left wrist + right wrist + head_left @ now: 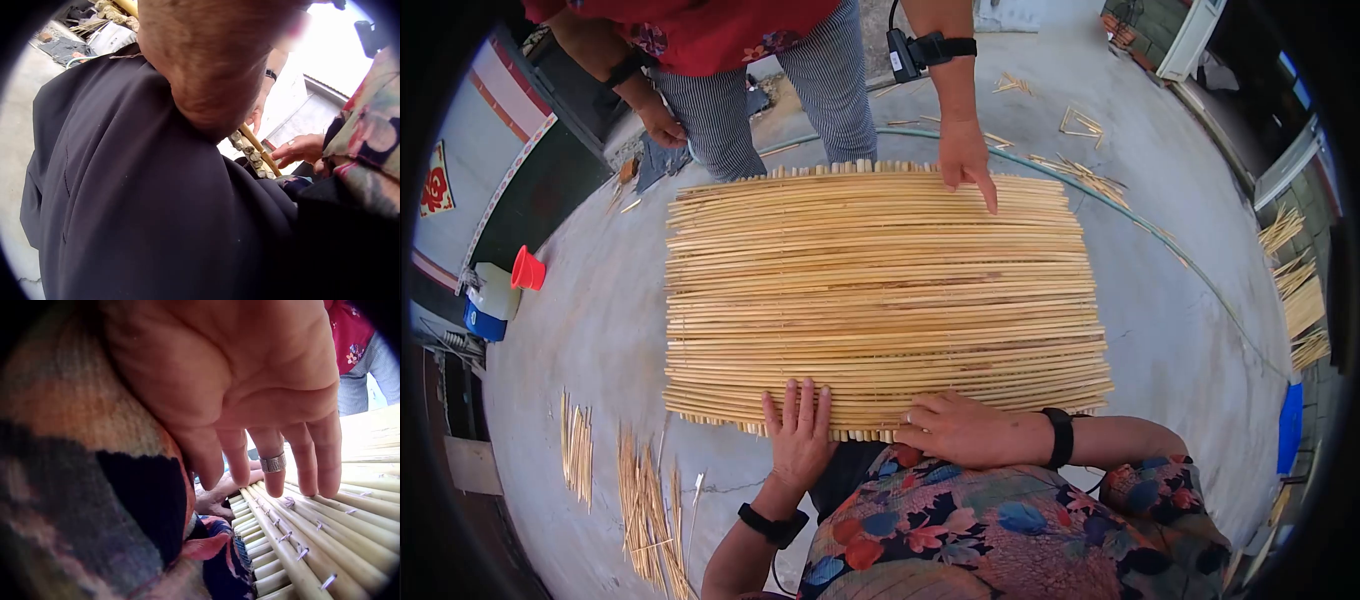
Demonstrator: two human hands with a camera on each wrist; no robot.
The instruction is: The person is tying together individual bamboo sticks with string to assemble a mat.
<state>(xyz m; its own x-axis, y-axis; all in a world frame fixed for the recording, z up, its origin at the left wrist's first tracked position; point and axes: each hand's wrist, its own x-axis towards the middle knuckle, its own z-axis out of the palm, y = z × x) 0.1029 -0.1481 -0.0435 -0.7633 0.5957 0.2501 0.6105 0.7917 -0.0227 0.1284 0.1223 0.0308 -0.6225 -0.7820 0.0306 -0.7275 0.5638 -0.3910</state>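
Note:
A large mat of pale stalks [880, 290] lies in the middle of the head view, its rows running left to right. My left hand [799, 440] rests on its near edge with fingers straight and spread. My right hand [965, 428] lies on the same edge further right, fingers extended over the stalks. In the right wrist view the right hand [262, 406], with a ring [273, 464], touches stalks bound by thin stitches [302, 553]. The left wrist view shows the left hand's wrist side [206, 69] above dark cloth [131, 187].
Across the mat stands a person in striped trousers [830, 90], one hand [968, 160] pointing down at the far right edge. Loose stalks [645, 510] lie on the floor at lower left. A green hose [1140, 212] curves at right; a red bucket [528, 268] is at left.

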